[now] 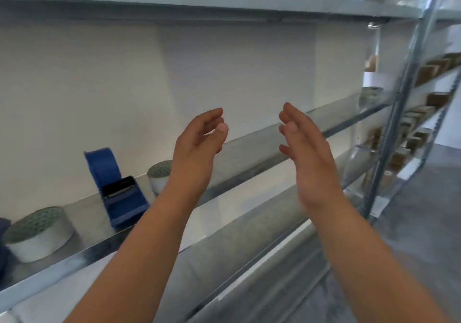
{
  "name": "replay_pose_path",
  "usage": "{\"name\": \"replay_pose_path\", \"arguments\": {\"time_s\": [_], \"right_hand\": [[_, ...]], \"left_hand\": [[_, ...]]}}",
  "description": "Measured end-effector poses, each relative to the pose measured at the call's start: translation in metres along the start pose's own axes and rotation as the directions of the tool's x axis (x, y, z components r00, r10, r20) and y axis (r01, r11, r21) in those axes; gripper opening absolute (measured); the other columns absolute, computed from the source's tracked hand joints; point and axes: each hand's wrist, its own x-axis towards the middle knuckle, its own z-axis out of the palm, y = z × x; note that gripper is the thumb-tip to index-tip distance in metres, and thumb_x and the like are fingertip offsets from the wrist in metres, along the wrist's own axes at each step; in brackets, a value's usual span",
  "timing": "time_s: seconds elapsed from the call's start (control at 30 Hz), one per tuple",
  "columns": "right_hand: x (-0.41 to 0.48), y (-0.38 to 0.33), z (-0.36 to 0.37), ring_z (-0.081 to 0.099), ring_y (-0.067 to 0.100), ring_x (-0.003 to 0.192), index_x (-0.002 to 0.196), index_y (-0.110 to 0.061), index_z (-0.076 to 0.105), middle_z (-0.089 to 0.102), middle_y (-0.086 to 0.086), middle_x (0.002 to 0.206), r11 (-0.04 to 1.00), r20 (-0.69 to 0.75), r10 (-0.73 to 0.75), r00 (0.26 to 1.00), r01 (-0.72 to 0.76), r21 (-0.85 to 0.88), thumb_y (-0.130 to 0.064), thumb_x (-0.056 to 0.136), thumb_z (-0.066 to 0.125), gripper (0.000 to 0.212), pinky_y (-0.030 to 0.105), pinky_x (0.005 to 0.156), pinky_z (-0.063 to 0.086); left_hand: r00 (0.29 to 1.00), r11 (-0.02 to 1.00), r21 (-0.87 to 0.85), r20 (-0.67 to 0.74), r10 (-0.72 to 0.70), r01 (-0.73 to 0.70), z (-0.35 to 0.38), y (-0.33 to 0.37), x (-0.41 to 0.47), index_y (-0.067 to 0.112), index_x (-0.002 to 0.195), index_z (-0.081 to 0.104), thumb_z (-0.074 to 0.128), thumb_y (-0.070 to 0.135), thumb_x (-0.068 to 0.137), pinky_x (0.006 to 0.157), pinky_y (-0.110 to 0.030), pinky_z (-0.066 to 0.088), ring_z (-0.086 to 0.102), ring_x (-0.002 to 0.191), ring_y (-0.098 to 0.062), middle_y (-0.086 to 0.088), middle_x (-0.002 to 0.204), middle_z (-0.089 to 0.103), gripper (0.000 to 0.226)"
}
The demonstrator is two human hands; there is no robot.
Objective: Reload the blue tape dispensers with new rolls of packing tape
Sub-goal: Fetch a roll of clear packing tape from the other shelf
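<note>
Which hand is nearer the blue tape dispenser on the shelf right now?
Left. The left hand hovers above and to the right of the blue tape dispenser, empty; the right hand is farther right, also empty.

Metal shelf [249, 145] w/ blue dispenser [117, 185] btwn two tape rolls [40, 233], [158, 175].

Bright, even daylight; motion blur smears everything, edges bend.
</note>
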Motion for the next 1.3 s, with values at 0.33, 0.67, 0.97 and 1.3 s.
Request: {"name": "replay_pose_path", "arguments": {"time_s": [0.33,0.67,0.97,1.3], "right_hand": [[-0.058,-0.015,-0.127,0.050,-0.003,0.139,0.142,-0.042,0.058,0.057,-0.022,0.149,0.988,-0.407,0.016,0.913,-0.077,-0.133,-0.052,0.096,0.056,0.047,0.041,0.122,0.037],[-0.111,-0.037,-0.240,0.051,-0.002,0.139,0.137,-0.053,0.056,0.057,-0.025,0.148,0.972,-0.596,-0.051,0.801,-0.098,-0.214,-0.055,0.095,0.054,0.042,0.043,0.121,0.038],[-0.107,-0.034,-0.357,0.054,0.003,0.138,0.148,-0.040,0.052,0.057,-0.020,0.149,0.970,-0.632,-0.066,0.772,-0.099,-0.222,-0.058,0.093,0.052,0.057,0.040,0.114,0.046],[-0.079,-0.034,-0.479,0.055,0.001,0.136,0.143,-0.045,0.055,0.058,-0.022,0.147,0.962,-0.646,-0.064,0.761,-0.124,-0.242,-0.061,0.091,0.054,0.054,0.039,0.115,0.047]], "left_hand": [[0.925,0.963,-0.240,0.379,-0.024,0.123,0.145,0.000,-0.039,0.038,0.126,0.066,0.060,0.029,0.101,0.108,-0.040,0.051,0.064,0.119,-0.003,0.015,0.128,0.067,0.027],[0.809,0.946,-0.306,0.580,0.097,0.106,0.245,0.012,-0.095,0.044,0.125,0.063,0.063,0.040,0.088,0.110,-0.034,0.047,0.059,0.122,0.008,0.016,0.135,0.064,0.037],[0.791,0.947,-0.302,0.604,0.098,0.114,0.365,0.015,-0.111,0.035,0.132,0.064,0.062,0.043,0.091,0.109,-0.036,0.049,0.061,0.123,0.002,0.017,0.131,0.067,0.042],[0.834,0.921,-0.359,0.547,0.077,0.151,0.515,0.006,-0.121,0.035,0.137,0.061,0.056,0.033,0.102,0.109,-0.038,0.049,0.060,0.124,0.002,0.017,0.134,0.064,0.035]]}}
